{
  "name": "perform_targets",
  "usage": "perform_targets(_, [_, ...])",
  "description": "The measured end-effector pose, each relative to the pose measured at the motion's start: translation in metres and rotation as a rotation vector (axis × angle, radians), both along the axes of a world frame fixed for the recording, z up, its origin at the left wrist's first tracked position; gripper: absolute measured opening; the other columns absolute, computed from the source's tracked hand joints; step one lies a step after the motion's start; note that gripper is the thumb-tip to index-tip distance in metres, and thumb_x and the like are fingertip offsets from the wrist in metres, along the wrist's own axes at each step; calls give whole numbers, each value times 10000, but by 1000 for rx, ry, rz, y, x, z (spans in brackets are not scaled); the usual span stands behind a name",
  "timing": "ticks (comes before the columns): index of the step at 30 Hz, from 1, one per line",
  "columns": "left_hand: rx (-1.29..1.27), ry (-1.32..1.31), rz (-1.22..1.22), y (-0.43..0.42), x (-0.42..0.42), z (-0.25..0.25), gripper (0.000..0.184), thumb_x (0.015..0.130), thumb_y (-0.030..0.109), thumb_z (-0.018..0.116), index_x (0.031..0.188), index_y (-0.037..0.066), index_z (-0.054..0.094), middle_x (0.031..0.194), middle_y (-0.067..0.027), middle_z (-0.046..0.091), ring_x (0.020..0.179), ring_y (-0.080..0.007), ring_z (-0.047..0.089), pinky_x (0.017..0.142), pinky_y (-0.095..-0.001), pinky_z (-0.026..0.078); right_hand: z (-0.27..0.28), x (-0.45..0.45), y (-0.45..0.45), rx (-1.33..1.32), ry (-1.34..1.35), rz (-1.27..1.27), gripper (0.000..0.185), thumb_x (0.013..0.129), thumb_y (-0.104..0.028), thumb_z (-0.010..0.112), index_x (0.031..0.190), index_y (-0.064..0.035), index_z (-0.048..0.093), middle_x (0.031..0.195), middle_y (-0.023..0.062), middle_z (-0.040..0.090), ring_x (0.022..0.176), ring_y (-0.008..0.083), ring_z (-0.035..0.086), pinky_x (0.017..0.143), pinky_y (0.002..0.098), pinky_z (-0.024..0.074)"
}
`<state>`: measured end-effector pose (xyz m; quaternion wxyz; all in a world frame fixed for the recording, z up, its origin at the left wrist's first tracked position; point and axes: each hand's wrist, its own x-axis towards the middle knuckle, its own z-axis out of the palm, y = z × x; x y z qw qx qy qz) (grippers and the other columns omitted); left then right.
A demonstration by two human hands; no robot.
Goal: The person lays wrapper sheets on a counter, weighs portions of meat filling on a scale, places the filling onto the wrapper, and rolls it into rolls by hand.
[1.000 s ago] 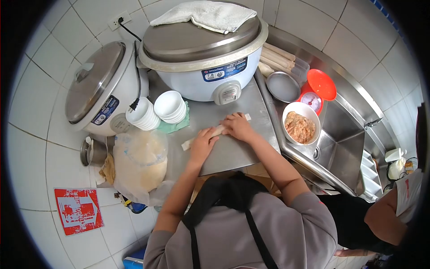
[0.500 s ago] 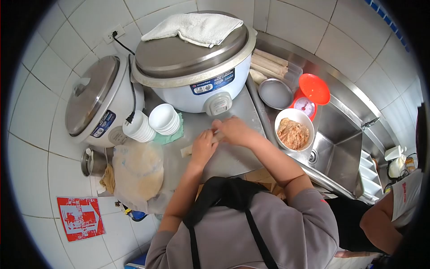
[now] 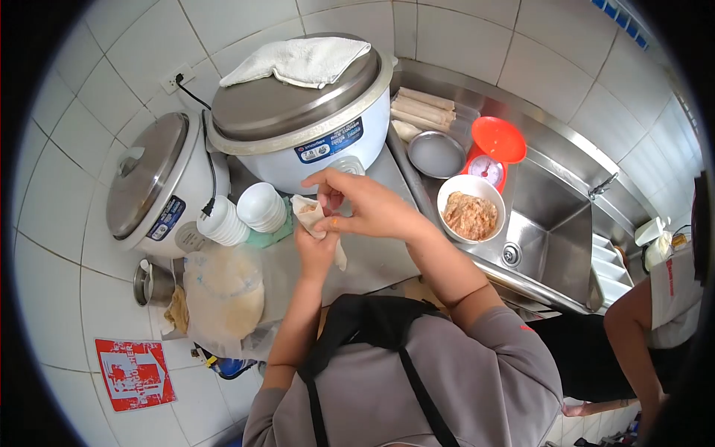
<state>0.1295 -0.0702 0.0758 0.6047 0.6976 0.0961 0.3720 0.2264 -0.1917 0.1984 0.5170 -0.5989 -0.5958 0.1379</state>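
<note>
A pale spring roll is tilted up off the counter, its upper end open and pinkish filling visible inside. My left hand is closed around its middle, and the lower end sticks out below the fingers. At the open end is my right hand, thumb against the wrapper and some fingers curled behind it, the index finger stretched past the top. To the right stands a white bowl of minced filling. Round pale wrappers lie in clear plastic on the left.
Finished rolls lie in a clear tray beside a round metal pan and a red scale. Two rice cookers and stacked white cups stand behind the steel counter. A sink and another person are right.
Both hands have lifted the spring roll from the counter and tipped its open end upward. My left hand now grips its middle; the right has moved to the open end. The view has shifted slightly.
</note>
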Motion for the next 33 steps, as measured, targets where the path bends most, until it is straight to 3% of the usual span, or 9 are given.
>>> perform_targets(7, [42, 62, -39, 10, -6, 2, 264, 802, 112, 665, 1001, -8, 540, 867, -63, 597, 687, -90, 554, 570, -237, 452, -24, -8, 3, 164, -46, -86, 366, 779, -144, 696, 1080, -41, 513, 857, 51, 576, 769, 155, 580, 713, 288, 484])
perform_targets(10, [-46, 12, -62, -5, -11, 24, 247, 837, 123, 634, 1016, -3, 520, 875, -64, 585, 668, -80, 539, 538, -212, 428, -20, -19, -7, 156, 98, -68, 347, 791, -150, 692, 1069, -38, 516, 865, 57, 581, 767, 156, 580, 685, 275, 484])
perform_targets(11, [-70, -25, -41, -10, -11, 29, 235, 846, 125, 623, 1012, -1, 514, 870, -61, 581, 659, -78, 535, 528, -205, 419, -30, -20, -2, 309, 116, -73, 278, 797, -146, 689, 1015, -46, 548, 868, 67, 580, 736, 155, 566, 642, 267, 476])
perform_targets(16, [-63, -59, -70, -11, -12, 36, 170, 860, 120, 593, 940, 8, 495, 791, -30, 542, 620, -60, 504, 495, -194, 382, -33, -18, 2, 431, -136, -138, 146, 780, -107, 682, 886, -47, 600, 838, 60, 591, 746, 197, 547, 657, 300, 457])
perform_targets(19, [-88, -43, 7, -11, -14, 37, 159, 858, 109, 588, 936, -2, 505, 799, -38, 552, 636, -73, 522, 514, -205, 400, -35, -18, 9, 507, -192, -179, 124, 767, -89, 674, 867, -47, 614, 835, 55, 603, 776, 228, 541, 684, 319, 450])
perform_targets(25, [193, 46, 193, 9, -20, 27, 230, 881, 155, 561, 1019, -27, 531, 950, -83, 578, 895, -159, 563, 726, -264, 459, -39, -23, 24, 525, -202, -149, 152, 772, -106, 652, 912, -54, 621, 894, 57, 618, 801, 250, 537, 704, 340, 451])
perform_targets(28, [-52, -56, 206, 9, -20, 27, 266, 885, 196, 564, 1030, -26, 543, 1007, -90, 571, 979, -164, 534, 785, -268, 445, -41, -27, 32, 540, -211, -122, 177, 773, -118, 650, 933, -51, 616, 917, 70, 612, 818, 255, 529, 728, 347, 446])
perform_targets(29, [-40, -78, 184, 17, -22, 24, 269, 848, 136, 586, 1062, -13, 524, 995, -80, 576, 890, -148, 568, 776, -263, 457, -41, -28, 34, 566, -213, -112, 177, 773, -118, 649, 934, -51, 615, 916, 71, 608, 821, 257, 527, 734, 348, 442])
perform_targets(33, [-71, -99, 131, 17, -27, 25, 288, 834, 150, 610, 1057, -13, 531, 988, -80, 579, 879, -160, 580, 759, -270, 471, -38, -29, 38, 626, -189, -65, 175, 774, -120, 644, 934, -55, 614, 908, 70, 588, 831, 263, 517, 743, 358, 425])
